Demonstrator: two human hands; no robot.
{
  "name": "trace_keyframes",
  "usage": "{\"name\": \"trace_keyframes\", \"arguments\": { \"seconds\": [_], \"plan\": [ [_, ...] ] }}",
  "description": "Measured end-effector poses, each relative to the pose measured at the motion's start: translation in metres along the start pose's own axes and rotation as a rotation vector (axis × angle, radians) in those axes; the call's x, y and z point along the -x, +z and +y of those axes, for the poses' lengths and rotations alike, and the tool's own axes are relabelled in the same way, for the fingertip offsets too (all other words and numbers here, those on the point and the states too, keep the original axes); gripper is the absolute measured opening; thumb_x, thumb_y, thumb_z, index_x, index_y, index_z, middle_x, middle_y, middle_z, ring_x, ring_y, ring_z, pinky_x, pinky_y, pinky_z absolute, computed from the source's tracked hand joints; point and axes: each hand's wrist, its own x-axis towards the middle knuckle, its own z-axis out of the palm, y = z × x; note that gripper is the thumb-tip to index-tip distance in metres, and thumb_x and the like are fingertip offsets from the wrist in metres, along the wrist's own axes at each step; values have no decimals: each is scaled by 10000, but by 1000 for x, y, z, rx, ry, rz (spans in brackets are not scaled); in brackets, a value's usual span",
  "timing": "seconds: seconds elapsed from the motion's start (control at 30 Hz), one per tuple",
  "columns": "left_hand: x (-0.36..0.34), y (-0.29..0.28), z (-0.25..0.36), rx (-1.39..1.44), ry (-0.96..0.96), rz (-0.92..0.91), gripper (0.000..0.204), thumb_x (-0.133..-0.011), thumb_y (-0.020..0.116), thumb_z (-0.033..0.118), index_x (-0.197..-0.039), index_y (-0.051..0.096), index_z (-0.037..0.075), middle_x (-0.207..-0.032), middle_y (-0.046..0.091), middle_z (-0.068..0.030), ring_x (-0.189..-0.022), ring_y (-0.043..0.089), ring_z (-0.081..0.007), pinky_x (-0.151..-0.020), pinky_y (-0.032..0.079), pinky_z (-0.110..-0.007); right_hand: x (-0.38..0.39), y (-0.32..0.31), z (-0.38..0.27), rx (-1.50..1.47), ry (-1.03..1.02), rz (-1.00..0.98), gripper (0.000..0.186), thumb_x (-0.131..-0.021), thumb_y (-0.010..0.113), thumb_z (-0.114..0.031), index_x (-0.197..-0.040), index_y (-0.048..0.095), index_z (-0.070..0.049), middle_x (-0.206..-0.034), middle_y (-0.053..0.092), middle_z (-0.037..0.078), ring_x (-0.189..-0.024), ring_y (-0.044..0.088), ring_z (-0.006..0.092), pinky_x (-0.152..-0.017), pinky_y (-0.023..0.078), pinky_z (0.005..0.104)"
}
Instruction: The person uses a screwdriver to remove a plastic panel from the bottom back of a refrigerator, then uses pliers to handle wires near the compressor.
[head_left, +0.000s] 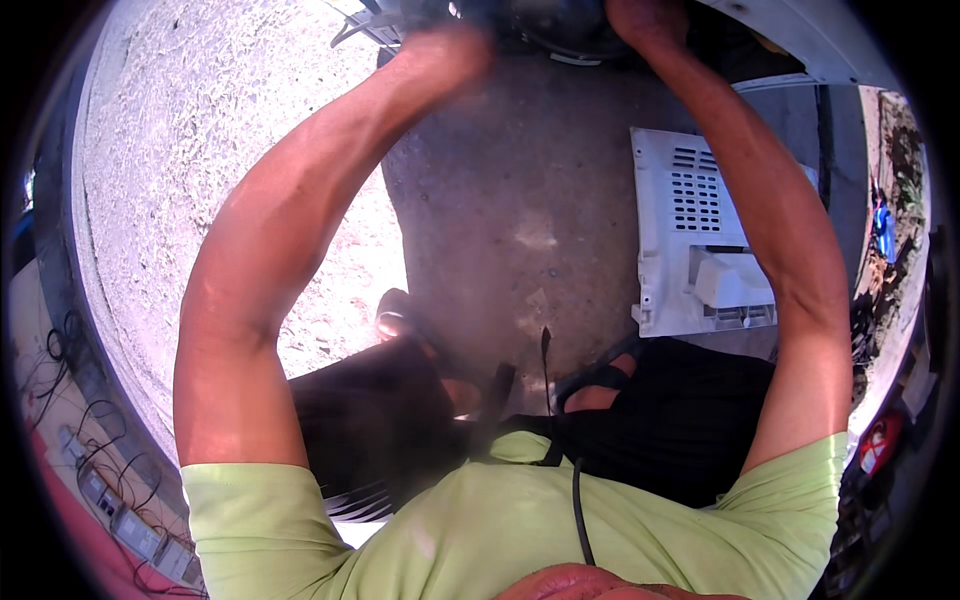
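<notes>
Both my arms reach far forward to the top edge of the head view. My left hand (448, 52) is smeared by motion and lies against a dark part, so its fingers cannot be made out. My right hand (648, 20) is beside a black rounded part (570, 30) at the top edge, its fingers cut off by the frame. That black part sits between my hands, next to the white casing (810, 40) of a large appliance. Whether either hand grips it cannot be told.
A white plastic panel (650, 240) with slotted vents lies on the concrete floor (500, 220) under my right forearm. Sunlit rough ground (200, 130) spreads to the left. Cables and power strips (130, 525) lie at the far left, and a blue object (885, 233) at the far right.
</notes>
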Motion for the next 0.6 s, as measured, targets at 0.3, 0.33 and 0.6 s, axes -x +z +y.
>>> {"name": "trace_keyframes", "arguments": {
  "seconds": [0.3,0.33,0.6],
  "plan": [
    [60,-12,-50,-5,-37,-135,426,-925,507,126,-1335,615,165,-1098,721,-183,-1003,706,-329,-820,572,-438,-3,7,-4,86,-82,80,512,-1015,427,-452,-1338,589,-88,-1346,590,209,-1241,531,429,-1070,381,534],
    [66,-8,-42,-20,-109,-128,466,-929,491,122,-1386,558,184,-1115,712,-195,-1021,700,-339,-843,565,-454,-1,6,-3,89,-80,34,515,-1017,423,-452,-1346,582,-91,-1361,580,210,-1252,524,429,-1079,377,532],
    [54,4,-16,104,-169,13,484,-964,396,131,-1427,499,224,-1206,675,-208,-1093,664,-391,-927,532,-493,-2,0,-6,43,3,-36,536,-1022,401,-470,-1369,562,-94,-1410,545,207,-1295,498,422,-1103,364,521]
  ]
}}
